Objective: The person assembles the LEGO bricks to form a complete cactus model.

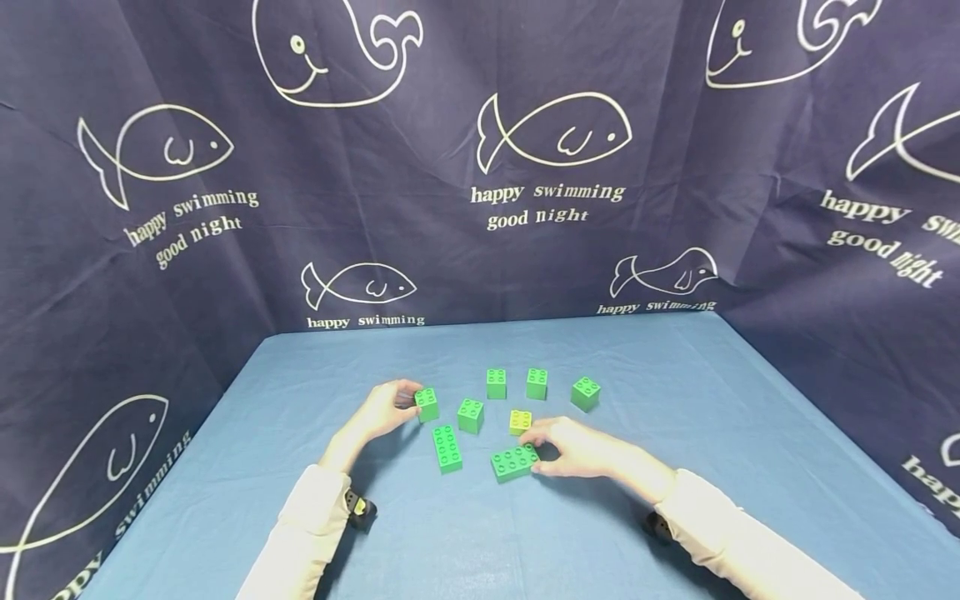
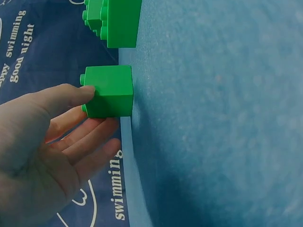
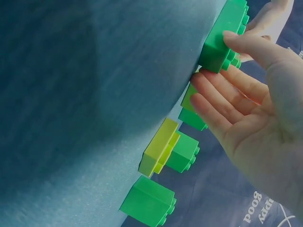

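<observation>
Head view: the left hand [image 1: 386, 410] pinches a small green block [image 1: 427, 406]; the right hand [image 1: 572, 450] grips a long green block [image 1: 515, 462].
Both sets of fingers are narrowed, thumb opposing, likely for steady control; the right ones hold one end, perhaps because it lies nearest. Both blocks are over the bench [image 1: 465, 542], apart from each other, with a yellow block [image 1: 520, 422] just beside the right hand.

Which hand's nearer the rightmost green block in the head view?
Right. That block sits beyond the right hand; the left hand is farther off to its left, pinching another green block.
</observation>
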A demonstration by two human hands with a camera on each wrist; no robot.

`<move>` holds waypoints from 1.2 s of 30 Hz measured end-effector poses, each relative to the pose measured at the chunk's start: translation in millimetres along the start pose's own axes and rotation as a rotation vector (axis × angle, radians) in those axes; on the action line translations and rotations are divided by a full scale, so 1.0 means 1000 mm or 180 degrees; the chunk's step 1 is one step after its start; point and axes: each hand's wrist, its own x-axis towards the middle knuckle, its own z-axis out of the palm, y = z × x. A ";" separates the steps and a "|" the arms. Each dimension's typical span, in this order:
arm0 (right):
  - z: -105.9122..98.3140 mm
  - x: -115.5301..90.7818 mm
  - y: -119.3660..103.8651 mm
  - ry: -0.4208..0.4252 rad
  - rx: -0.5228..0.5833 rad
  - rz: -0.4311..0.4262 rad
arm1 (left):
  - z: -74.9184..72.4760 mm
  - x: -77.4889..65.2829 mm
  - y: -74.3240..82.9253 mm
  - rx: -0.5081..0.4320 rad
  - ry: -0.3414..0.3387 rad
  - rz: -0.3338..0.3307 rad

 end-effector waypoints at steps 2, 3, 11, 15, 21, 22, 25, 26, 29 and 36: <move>0.000 0.000 0.000 -0.0016 -0.0009 0.0004 | 0.000 0.000 0.000 -0.0039 0.0003 -0.0034; 0.001 0.000 0.000 -0.0022 -0.0022 0.0000 | 0.001 0.001 0.000 -0.0052 0.0008 -0.0042; 0.003 0.001 0.000 0.0066 -0.0011 -0.0166 | 0.006 0.005 -0.018 -0.0123 0.0026 0.0106; 0.002 0.000 -0.001 0.0042 -0.0008 -0.0086 | 0.002 0.002 -0.003 -0.0106 -0.0019 -0.0147; 0.001 0.000 -0.001 0.0052 -0.0027 -0.0031 | 0.002 0.002 0.001 -0.0071 -0.0013 -0.0197; 0.001 0.000 0.000 0.0067 -0.0019 -0.0043 | 0.002 0.002 0.001 -0.0064 -0.0010 -0.0219; 0.001 -0.002 0.003 0.0106 -0.0013 -0.0065 | 0.002 0.001 0.002 -0.0042 0.0001 -0.0194; 0.000 -0.002 0.003 0.0099 -0.0012 -0.0053 | 0.002 0.001 0.002 -0.0030 0.0011 -0.0172; -0.001 -0.003 0.005 0.0082 -0.0008 -0.0007 | 0.001 0.000 0.002 -0.0019 0.0041 -0.0098; -0.008 -0.005 0.007 0.0181 0.0012 0.0096 | -0.001 -0.002 0.005 -0.0052 0.0182 -0.0093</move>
